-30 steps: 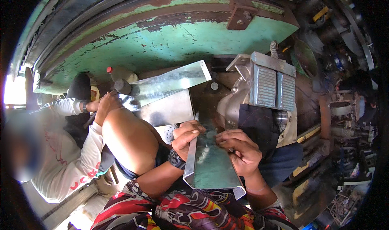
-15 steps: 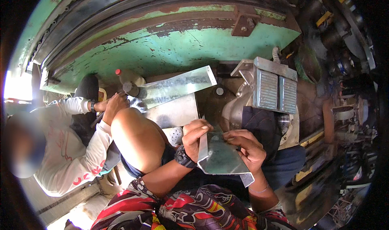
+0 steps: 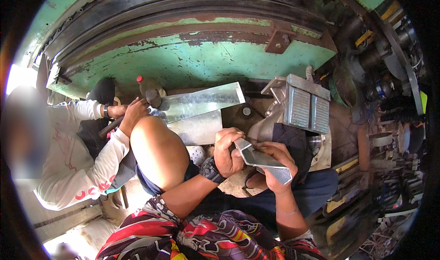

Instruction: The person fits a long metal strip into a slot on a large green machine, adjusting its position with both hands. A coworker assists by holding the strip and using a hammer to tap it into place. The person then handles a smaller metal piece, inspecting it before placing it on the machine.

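Sheet-metal piece (image 3: 263,161), a small bent strip of galvanised steel, sits between both of my hands just above my lap, tipped nearly edge-on to the camera, probably so I can sight along its fold. My left hand (image 3: 228,151) closes around the strip's upper end, thumb and fingers clamped on the corner, a dark wristwatch (image 3: 211,169) just below that grip. My right hand (image 3: 275,168) cradles the strip from underneath, fingers curled round its lower edge to steady it. Left of the strip my bare knee (image 3: 158,152) rises, and beyond the knee a co-worker in a white long-sleeved shirt (image 3: 75,157) crouches with one hand (image 3: 135,113) on a larger flat sheet (image 3: 201,102), apparently pinning it down. Just past the strip stands a ribbed grey foot pedal (image 3: 306,108), within reach of my feet. Farthest off curves the worn green machine frame (image 3: 192,67).
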Demonstrator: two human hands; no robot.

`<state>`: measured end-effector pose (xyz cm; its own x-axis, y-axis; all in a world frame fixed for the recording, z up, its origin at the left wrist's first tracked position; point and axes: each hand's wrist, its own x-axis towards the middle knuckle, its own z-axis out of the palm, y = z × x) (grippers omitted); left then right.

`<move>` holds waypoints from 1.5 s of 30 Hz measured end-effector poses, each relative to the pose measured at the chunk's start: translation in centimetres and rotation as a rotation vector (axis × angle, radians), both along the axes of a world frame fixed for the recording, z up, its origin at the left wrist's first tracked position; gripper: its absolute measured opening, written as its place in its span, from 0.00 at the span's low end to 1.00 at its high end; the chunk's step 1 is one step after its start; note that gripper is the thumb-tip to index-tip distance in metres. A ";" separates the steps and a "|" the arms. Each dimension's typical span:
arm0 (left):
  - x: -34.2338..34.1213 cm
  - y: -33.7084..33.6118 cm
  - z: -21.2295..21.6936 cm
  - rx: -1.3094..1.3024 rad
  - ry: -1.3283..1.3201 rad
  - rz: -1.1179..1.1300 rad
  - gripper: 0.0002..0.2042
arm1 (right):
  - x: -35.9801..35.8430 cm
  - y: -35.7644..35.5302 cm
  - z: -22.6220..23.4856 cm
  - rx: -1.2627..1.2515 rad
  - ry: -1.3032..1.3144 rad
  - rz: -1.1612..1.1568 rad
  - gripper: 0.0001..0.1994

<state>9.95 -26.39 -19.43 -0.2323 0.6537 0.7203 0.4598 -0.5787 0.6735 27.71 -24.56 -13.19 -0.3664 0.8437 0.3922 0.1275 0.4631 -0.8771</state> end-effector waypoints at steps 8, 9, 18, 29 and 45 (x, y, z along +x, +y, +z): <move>1.8 0.9 -0.9 0.032 -0.196 0.078 0.18 | -0.8 1.1 0.6 0.115 -0.027 -0.046 0.11; 1.8 1.0 -0.8 0.033 -0.191 0.086 0.19 | -0.8 1.2 0.6 0.117 -0.040 -0.054 0.11; 2.0 1.2 -0.5 0.077 -0.264 0.068 0.18 | -0.4 1.0 -0.3 0.055 -0.051 -0.068 0.11; 2.3 1.5 -0.6 0.097 -0.357 0.056 0.17 | -0.9 1.2 1.1 0.142 -0.088 -0.029 0.15; 3.0 1.0 -2.6 -0.002 -0.400 -0.010 0.18 | -0.6 1.0 0.8 0.258 -0.062 -0.029 0.15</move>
<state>12.99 -25.44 -22.07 -0.4875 0.6590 0.5727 0.1552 -0.5801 0.7996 27.12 -23.55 -12.41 -0.3732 0.7294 0.5733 0.1936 0.6656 -0.7208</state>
